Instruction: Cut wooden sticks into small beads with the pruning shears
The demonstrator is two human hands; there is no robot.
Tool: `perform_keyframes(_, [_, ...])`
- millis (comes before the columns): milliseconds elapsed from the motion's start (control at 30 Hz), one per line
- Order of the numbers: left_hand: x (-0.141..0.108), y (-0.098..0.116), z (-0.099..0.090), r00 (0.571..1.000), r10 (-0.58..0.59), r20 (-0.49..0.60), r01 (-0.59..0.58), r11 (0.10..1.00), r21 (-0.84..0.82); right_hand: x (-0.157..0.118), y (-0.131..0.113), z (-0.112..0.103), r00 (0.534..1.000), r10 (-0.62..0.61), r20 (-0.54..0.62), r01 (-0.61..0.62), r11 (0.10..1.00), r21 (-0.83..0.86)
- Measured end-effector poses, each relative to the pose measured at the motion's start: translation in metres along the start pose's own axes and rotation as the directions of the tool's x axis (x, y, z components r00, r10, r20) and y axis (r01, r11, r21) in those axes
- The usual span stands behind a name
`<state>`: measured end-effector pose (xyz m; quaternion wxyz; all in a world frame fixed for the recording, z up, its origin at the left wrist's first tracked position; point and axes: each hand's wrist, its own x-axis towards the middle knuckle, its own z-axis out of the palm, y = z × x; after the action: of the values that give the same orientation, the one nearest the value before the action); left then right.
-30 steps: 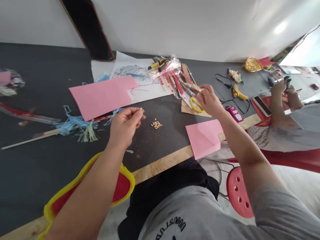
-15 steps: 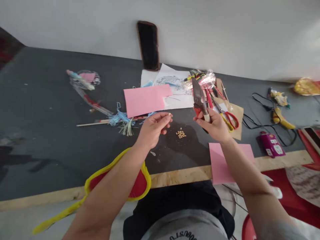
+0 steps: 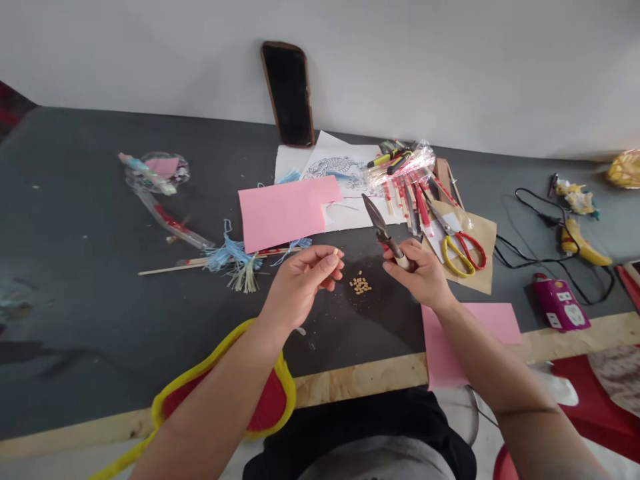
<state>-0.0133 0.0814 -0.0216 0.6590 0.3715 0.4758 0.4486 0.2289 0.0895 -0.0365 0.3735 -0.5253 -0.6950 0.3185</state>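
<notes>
My left hand (image 3: 303, 287) is closed in a pinch, the pale tip of a small wooden stick piece (image 3: 335, 252) showing between thumb and forefinger. The rest of that piece is hidden. To the right, my right hand (image 3: 423, 275) is wrapped round the handles of dark-bladed pruning shears (image 3: 379, 221), whose blades point up and to the left. Their blades look closed or nearly so. Between and just below the hands, a little heap of cut wooden bits (image 3: 360, 285) lies on the dark table (image 3: 90, 267).
Pink paper (image 3: 285, 210) lies over a printed drawing (image 3: 330, 163). Blue tassels (image 3: 227, 252) and sticks are at left. Scissors (image 3: 463, 253) and wrapped red-tipped sticks (image 3: 405, 180) are at right. A phone (image 3: 289, 93) leans on the wall. A yellow-edged red piece (image 3: 225, 380) overhangs the front edge.
The shears have tilted left and come lower, towards my left hand. My left hand still pinches the small piece. The whole view has shifted slightly.
</notes>
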Motion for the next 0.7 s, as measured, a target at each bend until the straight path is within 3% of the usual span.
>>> perform_keyframes(200, [-0.001,0.0,0.001,1.0,0.008,0.016,-0.008,1.0,-0.028,0.002,0.003,0.006,0.996,0.07,-0.059,-0.063,0.992,0.107])
perform_keyframes(333, [-0.002,-0.002,0.0,0.997,0.02,0.076,-0.025,0.997,0.072,-0.001,0.003,0.01,0.989,0.139,-0.053,-0.119,0.954,0.273])
perform_keyframes(433, [-0.007,-0.001,0.002,0.981,0.024,0.193,-0.058,0.983,0.174,-0.007,-0.002,0.011,0.976,0.212,0.052,-0.209,0.833,0.512])
perform_keyframes(500, [-0.01,0.0,0.006,0.956,0.024,0.293,-0.084,0.978,0.192,-0.011,-0.006,0.013,0.969,0.198,0.148,-0.247,0.743,0.622])
perform_keyframes(600, [-0.014,0.0,0.011,0.897,0.003,0.442,-0.098,0.977,0.191,-0.014,-0.013,0.016,0.956,0.146,0.255,-0.286,0.658,0.697])
perform_keyframes(700, [-0.013,-0.002,0.012,0.863,-0.016,0.504,-0.115,0.967,0.227,-0.014,-0.017,0.018,0.945,0.119,0.305,-0.307,0.645,0.7])
